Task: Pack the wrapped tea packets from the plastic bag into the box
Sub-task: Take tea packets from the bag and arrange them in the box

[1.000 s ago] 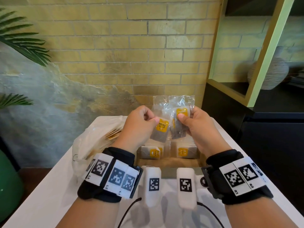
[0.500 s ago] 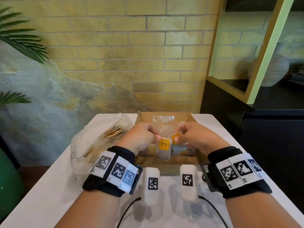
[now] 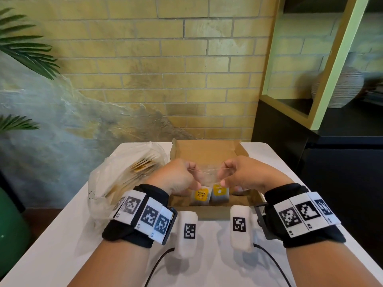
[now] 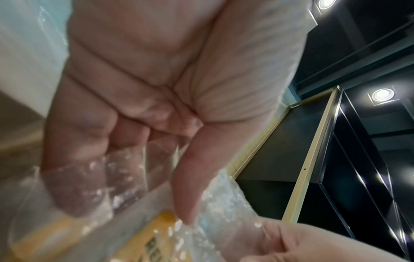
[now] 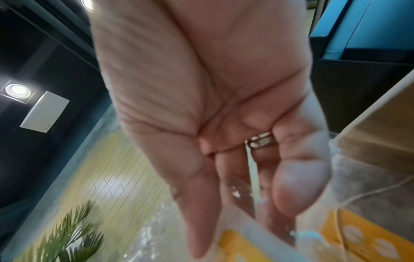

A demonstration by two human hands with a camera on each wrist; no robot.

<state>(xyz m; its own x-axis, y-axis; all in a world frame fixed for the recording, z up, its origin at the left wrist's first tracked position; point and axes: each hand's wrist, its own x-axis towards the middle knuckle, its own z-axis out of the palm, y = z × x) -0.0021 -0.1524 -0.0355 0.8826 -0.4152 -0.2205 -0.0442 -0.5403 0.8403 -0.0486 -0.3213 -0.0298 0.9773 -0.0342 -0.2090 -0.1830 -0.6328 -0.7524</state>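
Observation:
An open cardboard box (image 3: 207,151) stands on the white table (image 3: 62,235). Both my hands hover over its near end and hold one clear-wrapped tea packet (image 3: 208,193) with two yellow-labelled bags. My left hand (image 3: 191,178) pinches the wrapper's left top corner, and my right hand (image 3: 224,176) pinches the right one. The bags hang low inside the box by its front wall. The left wrist view has thumb and fingers (image 4: 183,191) pressed on crinkled clear film above a yellow label (image 4: 154,237). In the right wrist view the film runs between thumb and fingers (image 5: 300,187). The plastic bag (image 3: 124,175) with more packets lies left of the box.
A black cabinet (image 3: 331,166) with a green-framed shelf stands close to the table's right edge. Palm leaves (image 3: 27,48) and a green pot (image 3: 10,224) are at the left. A brick wall rises behind the table. Bits of other packets show in the box under my hands.
Both hands have come down with the packet, from chest height above the box to its near end. The bags now hang inside the box.

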